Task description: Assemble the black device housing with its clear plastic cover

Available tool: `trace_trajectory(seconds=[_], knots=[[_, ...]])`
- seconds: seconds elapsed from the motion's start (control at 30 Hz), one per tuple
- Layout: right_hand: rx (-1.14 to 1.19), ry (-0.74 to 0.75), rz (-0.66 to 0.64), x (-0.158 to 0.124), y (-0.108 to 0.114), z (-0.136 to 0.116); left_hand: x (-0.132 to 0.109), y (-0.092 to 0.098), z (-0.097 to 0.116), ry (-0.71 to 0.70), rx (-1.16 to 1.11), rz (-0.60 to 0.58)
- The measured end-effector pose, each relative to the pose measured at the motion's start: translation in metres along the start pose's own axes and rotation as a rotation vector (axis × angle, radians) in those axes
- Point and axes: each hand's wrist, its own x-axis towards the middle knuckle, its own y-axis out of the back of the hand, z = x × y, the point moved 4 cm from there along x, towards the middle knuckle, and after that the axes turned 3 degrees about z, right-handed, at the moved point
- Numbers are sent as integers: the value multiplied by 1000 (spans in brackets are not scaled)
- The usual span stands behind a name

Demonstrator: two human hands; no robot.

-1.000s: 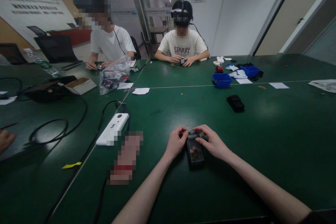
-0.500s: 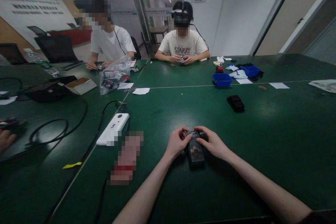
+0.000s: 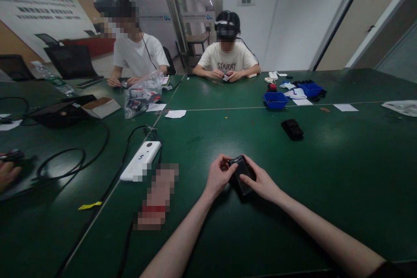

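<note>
A dark rectangular case (image 3: 243,181) is held between my two hands above the near part of the green table (image 3: 202,234). My left hand (image 3: 221,176) grips its upper left corner, the thumb lying on the top face. From the right, my right hand (image 3: 259,180) wraps round the long side with its thumb across the face. The case tilts slightly, its upper end leaning left. What the fingers beneath it do is hidden.
A white power bank (image 3: 141,160) and a blurred flat object (image 3: 159,195) lie left. Black cables run at far left. Beyond are a black folded item (image 3: 292,129), a blue tray (image 3: 275,100), a plastic bag (image 3: 143,95) and two seated people. Another person's hand (image 3: 8,176) shows at the left edge.
The case has turned so that its upper end leans left, and its lower end has risen. My right hand has closed further round its right side.
</note>
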Motion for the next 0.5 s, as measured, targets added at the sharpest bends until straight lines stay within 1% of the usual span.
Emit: trace_trajectory(seconds=[0.07,0.13,0.2,0.27,0.33,0.4,0.5], knots=[[22,11,-14,-1,0,-1,-1,-2,1,1,-20,-13],[3,38,-1,0,4,-4,-2,-5,3,16,-57,-51],[-63,86,29,3,14,-10,-4,-8,4,44,-115,-94],[-183,130,89,5,31,-14,-5,-10,5,69,-164,-114],[-376,150,194,6,55,-14,-5,-10,6,81,-179,-111],[-639,138,305,3,80,-9,-5,-9,5,80,-170,-113],[-1031,66,335,-7,111,8,-4,-9,2,69,-146,-128]])
